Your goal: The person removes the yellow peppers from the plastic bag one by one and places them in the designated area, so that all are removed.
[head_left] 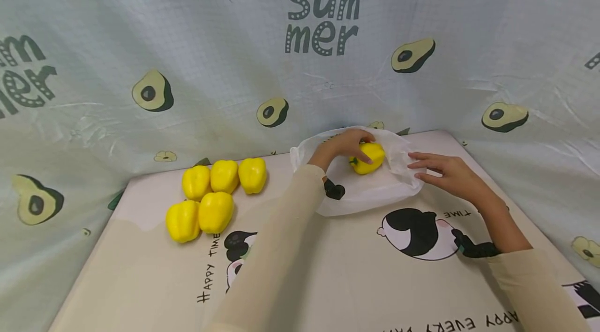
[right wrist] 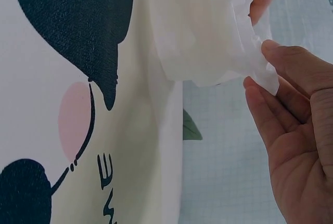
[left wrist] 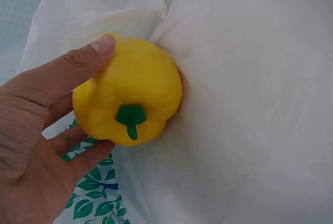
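In the head view a yellow bell pepper (head_left: 369, 159) is inside the mouth of a white plastic bag (head_left: 356, 206), which lies at the back of the table. My left hand (head_left: 344, 144) reaches into the bag and grips it. The left wrist view shows the thumb on top of the bell pepper (left wrist: 140, 75) and fingers under it, its green stem facing the camera. At the bag's right side, my right hand (head_left: 450, 175) pinches the edge of the thin plastic (right wrist: 208, 36) between thumb and fingers, as the right wrist view shows.
Several more yellow bell peppers (head_left: 216, 212) stand grouped at the table's back left. A printed cloth (head_left: 356, 280) covers the table. Behind it hangs a pale curtain (head_left: 225, 61) with avocado prints, close to the bag.
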Motion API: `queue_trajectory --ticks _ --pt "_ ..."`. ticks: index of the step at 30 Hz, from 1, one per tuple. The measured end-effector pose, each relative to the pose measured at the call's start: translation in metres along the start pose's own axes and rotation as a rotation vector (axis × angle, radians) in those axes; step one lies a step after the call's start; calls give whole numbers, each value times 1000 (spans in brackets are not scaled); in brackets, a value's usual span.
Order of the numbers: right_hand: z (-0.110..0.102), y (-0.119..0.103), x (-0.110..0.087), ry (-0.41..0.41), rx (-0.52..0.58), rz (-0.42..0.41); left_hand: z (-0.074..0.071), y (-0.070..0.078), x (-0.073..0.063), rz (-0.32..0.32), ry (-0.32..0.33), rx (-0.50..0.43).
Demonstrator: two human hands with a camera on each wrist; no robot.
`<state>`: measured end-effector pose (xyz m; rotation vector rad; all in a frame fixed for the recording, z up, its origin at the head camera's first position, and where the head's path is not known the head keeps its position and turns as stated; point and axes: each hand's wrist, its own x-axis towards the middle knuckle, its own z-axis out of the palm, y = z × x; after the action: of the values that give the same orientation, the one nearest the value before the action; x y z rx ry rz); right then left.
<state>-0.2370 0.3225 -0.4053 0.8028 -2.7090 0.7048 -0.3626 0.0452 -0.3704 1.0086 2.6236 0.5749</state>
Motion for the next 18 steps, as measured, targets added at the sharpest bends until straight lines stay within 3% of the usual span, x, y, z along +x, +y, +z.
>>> queue_trajectory --ticks 5,12,15,18 --pt "0 -1 0 15 -16 -26 -7 1 -5 -3 -43 29" --pt "-1 -2 3 -3 7 -31 -15 2 -12 -2 -156 19" --pt "-1 -2 4 -16 17 -19 -16 1 -13 43 -185 32" --pt "-1 -3 5 -25 15 -10 -16 -2 -12 127 -207 33"
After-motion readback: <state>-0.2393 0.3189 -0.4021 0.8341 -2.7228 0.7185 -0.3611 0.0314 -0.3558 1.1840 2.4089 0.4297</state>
